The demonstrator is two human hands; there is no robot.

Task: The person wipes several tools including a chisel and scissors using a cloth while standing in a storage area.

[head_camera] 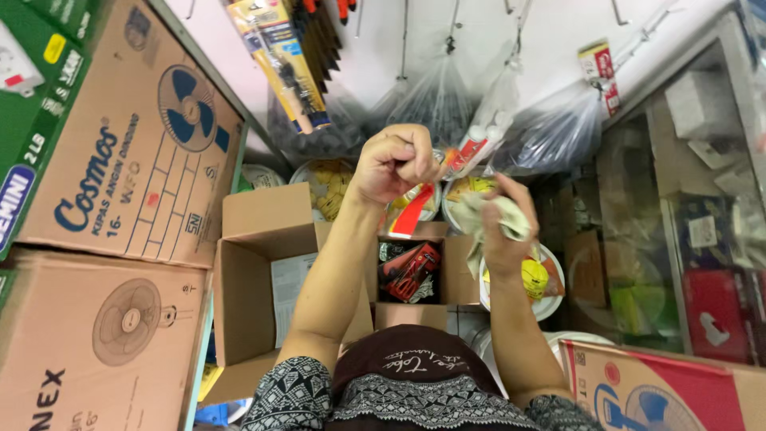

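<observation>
My left hand (392, 164) is raised and closed around one end of a white and red sealant tube (472, 148), which points up to the right. Just to its right, my right hand (501, 219) grips a crumpled pale cloth (491, 214) close to the tube. Both arms reach up and forward over open boxes below.
An open cardboard box (254, 279) and a smaller box holding red tools (411, 271) sit below my arms. Large fan cartons (120, 136) stack on the left. Clear plastic bags (550, 132) and packaged tools (279, 60) hang on the wall. White buckets (550, 299) and a glass cabinet (702, 207) are at right.
</observation>
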